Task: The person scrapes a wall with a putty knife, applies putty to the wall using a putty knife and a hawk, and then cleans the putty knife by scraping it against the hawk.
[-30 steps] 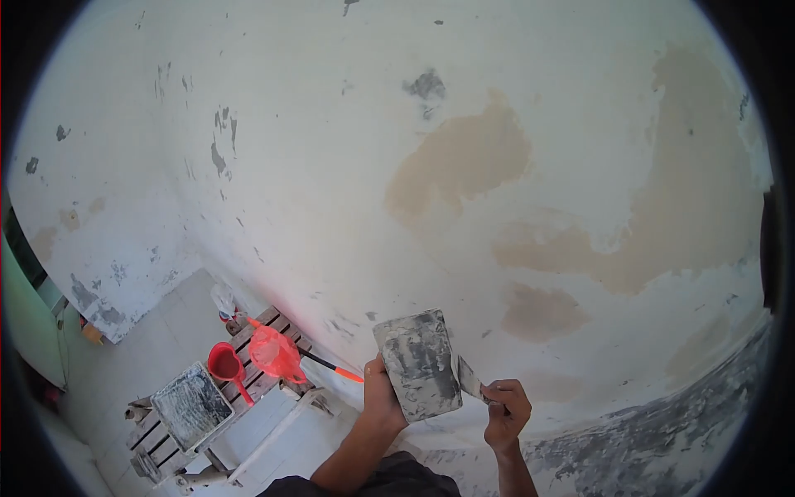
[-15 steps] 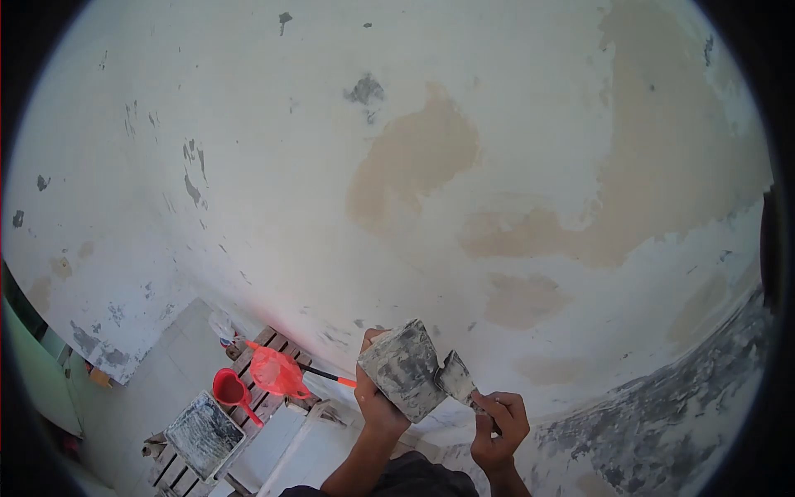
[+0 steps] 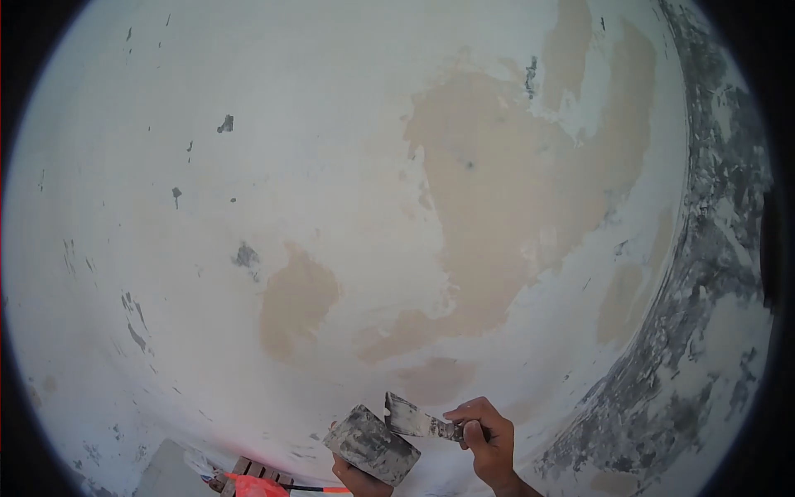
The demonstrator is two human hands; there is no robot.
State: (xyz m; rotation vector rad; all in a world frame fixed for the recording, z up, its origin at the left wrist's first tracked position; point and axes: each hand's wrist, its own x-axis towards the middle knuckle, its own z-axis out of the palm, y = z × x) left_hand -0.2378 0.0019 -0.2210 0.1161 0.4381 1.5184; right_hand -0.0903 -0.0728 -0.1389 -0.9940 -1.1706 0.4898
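Note:
At the bottom of the head view, my left hand is closed on a square grey plate smeared with plaster, its dirty face turned up. The plate hides most of that hand's fingers. Just to its right, my right hand grips the handle of a putty knife, with thumb and fingers wrapped round it. White and grey filler coats the knife's blade, which points left and overlaps the plate's upper right edge in this view. Both tools are in front of the lower part of a white wall.
Beige damp-looking patches and small grey chips mark the wall. A rough grey band curves down its right side. At the lower left are a slatted wooden pallet, a red plastic item and a black-and-orange rod.
The view has swung up and to the right, so more wall shows and most floor items drop out. The putty knife has turned from steeply tilted to nearly level, blade pointing left.

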